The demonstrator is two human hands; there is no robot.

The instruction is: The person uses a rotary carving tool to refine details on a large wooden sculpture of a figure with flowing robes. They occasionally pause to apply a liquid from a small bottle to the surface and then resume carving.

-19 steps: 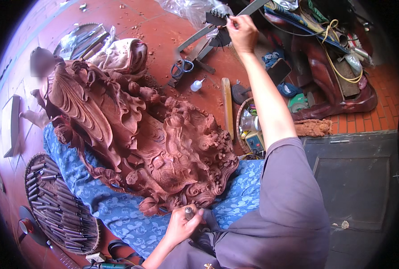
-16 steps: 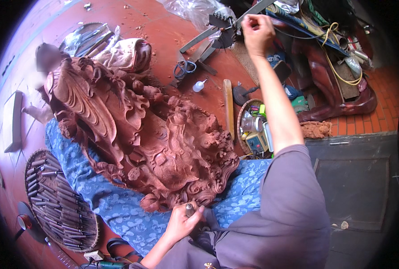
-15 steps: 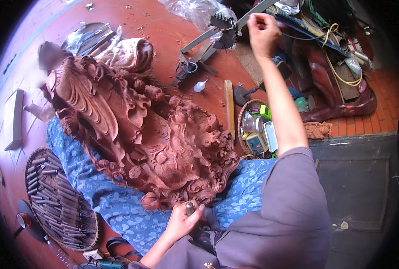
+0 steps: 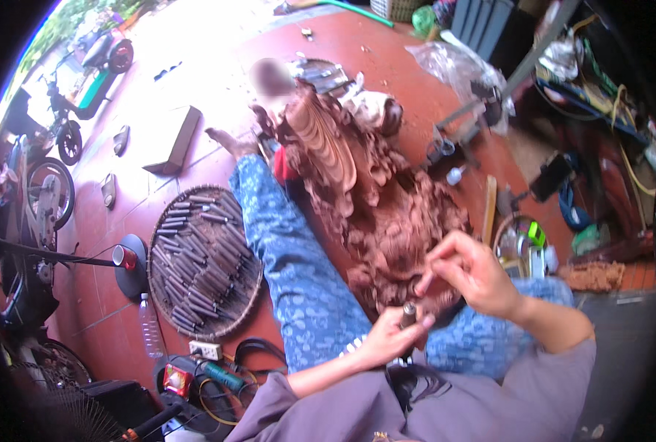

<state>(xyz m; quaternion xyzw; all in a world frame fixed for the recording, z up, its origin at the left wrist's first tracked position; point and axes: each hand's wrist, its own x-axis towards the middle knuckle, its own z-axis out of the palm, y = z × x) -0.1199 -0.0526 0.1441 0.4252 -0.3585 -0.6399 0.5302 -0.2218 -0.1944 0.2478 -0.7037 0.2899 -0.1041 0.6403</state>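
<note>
A large reddish-brown wood carving (image 4: 387, 199), with flowing folds and dense carved detail, lies between my legs, its narrower end pointing away from me. Low in front of my body, my left hand (image 4: 390, 337) is closed round a carving chisel (image 4: 409, 315); the butt of its handle sticks up past the thumb, and its blade is hidden. Just above and to the right hovers my right hand (image 4: 479, 276), fingers loosely bent and apart, with nothing visible in them. It is close to the near end of the carving.
A round woven tray (image 4: 250, 306) full of dark-handled chisels sits left of my leg. Near it are a plastic bottle (image 4: 149, 328), a power strip (image 4: 205, 350) and a fan (image 4: 132, 265). A small basket (image 4: 506, 221) and a metal stand (image 4: 482, 110) are on the right. Motorbikes (image 4: 48, 191) stand far left.
My right hand has come down from the metal arm at upper right to just above my left hand. My left hand still grips the chisel. The view has swung left, bringing in the motorbikes.
</note>
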